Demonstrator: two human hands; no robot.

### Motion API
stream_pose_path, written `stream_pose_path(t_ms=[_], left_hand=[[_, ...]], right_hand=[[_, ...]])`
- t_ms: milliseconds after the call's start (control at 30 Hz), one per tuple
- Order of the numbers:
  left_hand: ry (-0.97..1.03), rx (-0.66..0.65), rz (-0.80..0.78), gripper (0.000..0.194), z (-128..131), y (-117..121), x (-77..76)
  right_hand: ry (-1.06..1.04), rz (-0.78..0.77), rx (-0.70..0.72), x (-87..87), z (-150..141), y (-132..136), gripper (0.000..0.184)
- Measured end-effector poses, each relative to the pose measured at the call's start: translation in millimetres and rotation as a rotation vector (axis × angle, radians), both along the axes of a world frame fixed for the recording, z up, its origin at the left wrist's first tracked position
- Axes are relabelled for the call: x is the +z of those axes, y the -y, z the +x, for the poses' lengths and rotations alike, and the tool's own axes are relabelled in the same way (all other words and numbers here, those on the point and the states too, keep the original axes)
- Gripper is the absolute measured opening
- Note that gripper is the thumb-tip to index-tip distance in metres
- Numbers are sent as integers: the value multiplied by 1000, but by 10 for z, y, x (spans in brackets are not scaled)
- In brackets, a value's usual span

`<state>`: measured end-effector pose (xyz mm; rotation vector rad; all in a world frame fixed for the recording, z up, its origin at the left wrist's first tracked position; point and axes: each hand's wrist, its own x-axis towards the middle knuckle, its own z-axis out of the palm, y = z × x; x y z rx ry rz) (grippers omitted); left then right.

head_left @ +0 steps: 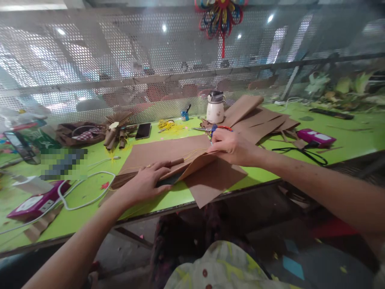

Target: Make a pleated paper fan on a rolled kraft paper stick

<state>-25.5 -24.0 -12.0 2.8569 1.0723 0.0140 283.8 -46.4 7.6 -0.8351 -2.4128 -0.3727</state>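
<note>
Brown kraft paper [165, 151], folded and layered, lies at the front of the green table. On its left part my left hand [150, 178] rests with the fingers stretched out, pressing on the folds. Over the right end, my right hand [225, 145] is closed in a pinch on the paper's raised edge. A thin yellow thread [192, 152] runs across the paper between the hands. One pointed paper flap [207, 184] hangs over the table's front edge. Just behind my right hand lie scissors [201, 129], partly hidden by it.
Behind stand a white bottle [215, 110] and a stack of brown paper [255, 120]. A phone [143, 131], yellow thread bundle [167, 125] and rolled brown paper [116, 134] lie farther left. Purple power strips [316, 137] flank the work, with a white cable [87, 174] at left.
</note>
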Motion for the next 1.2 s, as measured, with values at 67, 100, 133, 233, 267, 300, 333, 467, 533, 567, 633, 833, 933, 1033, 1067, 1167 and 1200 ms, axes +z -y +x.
stream_pose_path(t_ms=[67, 100, 133, 233, 267, 300, 333, 467, 533, 567, 633, 833, 933, 1033, 1067, 1167, 1200], left_hand=[[4, -7, 18, 41, -17, -47, -51], [8, -7, 27, 40, -24, -66, -72], [11, -8, 36, 40, -30, -81, -89], [22, 3, 54, 40, -41, -100, -119], [28, 8, 54, 41, -45, -100, -122], [36, 16, 51, 42, -48, -100, -124], [47, 27, 46, 44, -52, -100, -123], [97, 83, 21, 50, -61, -107, -104], [118, 105, 9, 51, -59, -113, -87], [124, 113, 4, 51, -57, -115, -78], [125, 129, -7, 53, -53, -120, -60], [112, 138, -17, 56, -45, -122, -26], [121, 152, -23, 56, -31, -98, 0], [128, 164, -31, 55, -21, -76, 23], [131, 160, -36, 55, -23, -75, 25], [144, 140, -51, 54, -40, -87, 9], [150, 134, -50, 54, -47, -92, 0]], right_hand=[[12, -2, -10, 6, 9, 15, 22], [15, -4, -15, 5, 19, 28, 22], [14, -7, -16, 4, 34, 43, 22], [-20, -20, -9, -8, 100, 96, 18], [-40, -24, -12, -22, 128, 119, 17], [-60, -25, -18, -44, 159, 146, 17], [-77, -25, -29, -79, 190, 180, 17], [-103, -34, -73, -369, 293, 385, 25], [-126, -65, -81, -568, 306, 511, 32], [-142, -75, -77, -663, 301, 568, 33], [-167, -102, -53, -812, 271, 652, 35], [-255, -147, 13, -897, 212, 575, 38], [-316, -218, 65, -882, 298, 509, 38], [-367, -327, 100, -891, 441, 538, 37], [-376, -362, 104, -894, 485, 557, 37], [-391, -432, 121, -894, 545, 574, 37], [-397, -434, 128, -891, 533, 554, 35]])
